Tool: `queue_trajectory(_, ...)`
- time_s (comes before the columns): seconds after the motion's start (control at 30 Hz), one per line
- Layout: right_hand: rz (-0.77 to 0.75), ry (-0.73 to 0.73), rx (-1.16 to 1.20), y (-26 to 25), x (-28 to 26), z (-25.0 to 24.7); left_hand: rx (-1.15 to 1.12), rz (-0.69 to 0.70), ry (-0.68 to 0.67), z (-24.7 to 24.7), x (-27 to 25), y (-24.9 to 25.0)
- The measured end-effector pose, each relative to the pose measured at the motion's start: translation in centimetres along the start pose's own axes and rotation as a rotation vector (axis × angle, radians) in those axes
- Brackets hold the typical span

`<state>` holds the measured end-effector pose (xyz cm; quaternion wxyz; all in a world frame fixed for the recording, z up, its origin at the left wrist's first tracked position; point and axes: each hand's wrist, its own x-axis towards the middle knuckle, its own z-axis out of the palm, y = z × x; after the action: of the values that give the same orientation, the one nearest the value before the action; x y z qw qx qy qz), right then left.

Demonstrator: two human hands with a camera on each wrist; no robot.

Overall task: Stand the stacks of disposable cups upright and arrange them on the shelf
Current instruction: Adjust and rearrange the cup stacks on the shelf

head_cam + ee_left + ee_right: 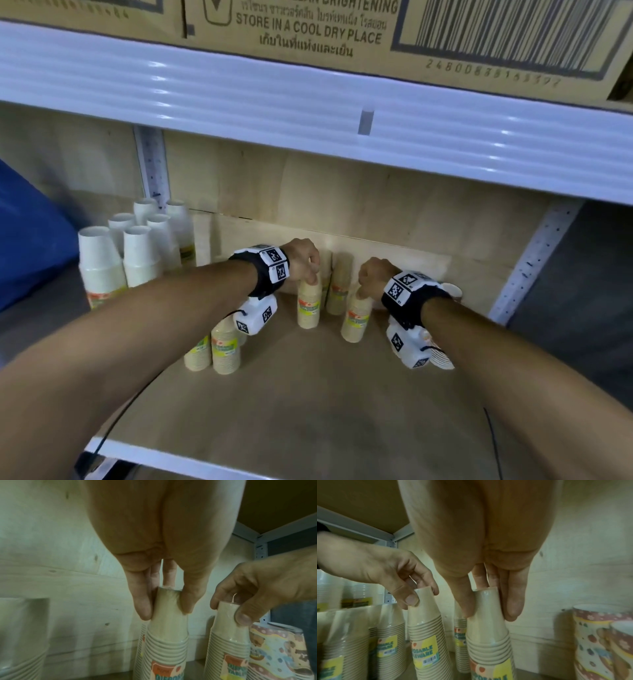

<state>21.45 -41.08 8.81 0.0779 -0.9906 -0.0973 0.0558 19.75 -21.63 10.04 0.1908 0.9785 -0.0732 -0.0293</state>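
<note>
On the plywood shelf point(308, 394), the left hand point(303, 262) pinches the top of one upright wrapped stack of beige paper cups point(309, 305) while the right hand point(371, 277) pinches a neighbouring, slightly tilted beige stack point(356, 320), each grip closed on its stack.

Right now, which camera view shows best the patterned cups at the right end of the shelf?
The right wrist view: the patterned cups stand large and unblocked, rims and flower print readable. The left wrist view shows them partly behind the right hand. In the head view, only a sliver shows behind the right wrist.
</note>
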Motion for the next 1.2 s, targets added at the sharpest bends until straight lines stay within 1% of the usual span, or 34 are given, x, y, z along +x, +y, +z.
queue_trajectory(0.07,0.017,0.009,0.044,0.7,0.9,0.0,-0.007,0.002,-0.004,0.2,0.9,0.2)
queue_trajectory(0.2,0.025,0.021,0.062,1.5,2.5,-0.2,-0.003,0.02,-0.014,0.5,2.5,0.5)
queue_trajectory(0.47,0.001,0.085,0.078,2.5,5.2,0.0,-0.013,0.023,-0.039,1.1,4.9,0.2)
queue_trajectory(0.83,-0.003,0.073,0.093,2.8,7.5,1.1,-0.061,0.029,-0.088,2.0,6.2,-0.7)
queue_trajectory(1.0,-0.005,0.101,0.166,3.2,7.9,1.5,-0.066,0.06,-0.093,2.2,6.3,-0.6)
queue_trajectory(1.2,0.0,0.127,0.218,3.2,8.0,1.5,-0.034,0.045,-0.085,2.4,6.4,-0.6)
